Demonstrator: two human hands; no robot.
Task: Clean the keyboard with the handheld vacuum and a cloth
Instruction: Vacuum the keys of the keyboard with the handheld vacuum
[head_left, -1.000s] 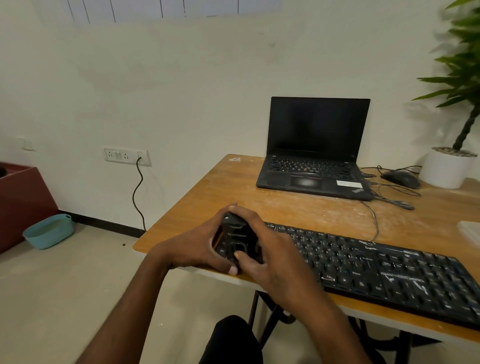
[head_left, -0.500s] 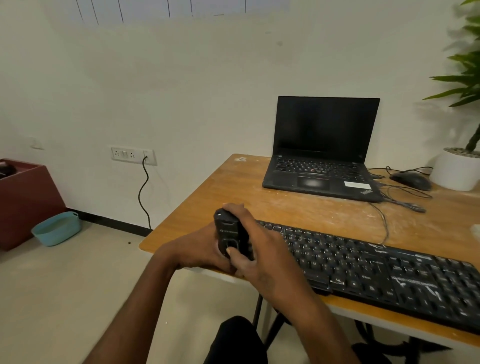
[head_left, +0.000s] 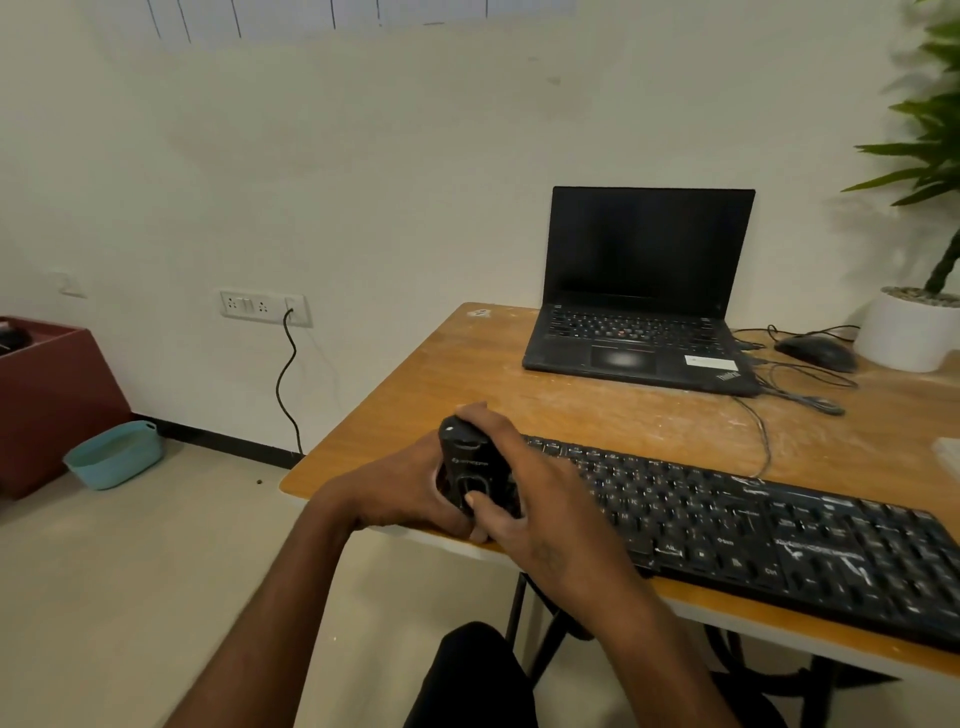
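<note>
Together my hands held the vacuum (head_left: 470, 470), a small black unit standing nearly upright over the near left corner of the desk (head_left: 415, 384). My left hand (head_left: 400, 488) gripped it from the left, fingers curled round its far side where I could not see them. My right hand (head_left: 524, 499) wrapped it from the right, fingertips hooked over its top and the thumb (head_left: 480, 506) pressed against a dark control on the face turned toward me.

Just right of my right knuckles began the keyboard (head_left: 753, 525), black, lying slantwise along the desk's near edge; whether my hand touched its left end I could not tell. Beyond my fingers, well apart, stood the open laptop (head_left: 644, 291) with a dark screen. Right of it lay a mouse (head_left: 815, 352) with loose cables, and past that a white pot (head_left: 906, 335) holding a plant.

Off to the left of my left hand, down on the floor, sat a teal basket (head_left: 114, 454) beside a red box (head_left: 52, 395), and a black cord (head_left: 285, 384) hung from the wall socket (head_left: 262, 306).
</note>
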